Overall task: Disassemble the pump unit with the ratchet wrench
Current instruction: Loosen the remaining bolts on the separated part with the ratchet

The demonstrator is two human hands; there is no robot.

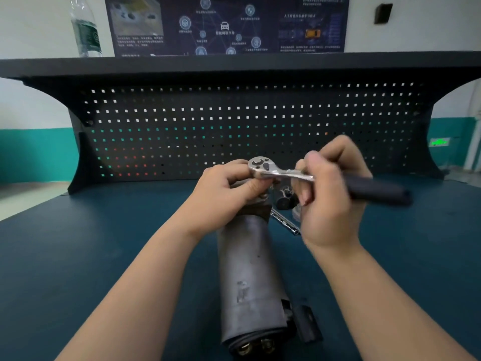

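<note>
A long grey cylindrical pump unit (248,277) lies lengthwise on the dark blue bench, its near end showing brass fittings. The ratchet wrench (276,171) is held above the pump's far end, chrome head to the left, black handle pointing right. My left hand (229,188) pinches the wrench head from below. My right hand (330,194) grips the wrench shaft just behind the head. The pump's far end is mostly hidden behind both hands.
A chrome extension bar (285,222) and a dark socket-like part (285,198) lie on the bench right of the pump. A black perforated back panel (208,121) rises behind. A plastic bottle (86,29) stands on the top shelf. A black block (308,324) sits by the pump's near end.
</note>
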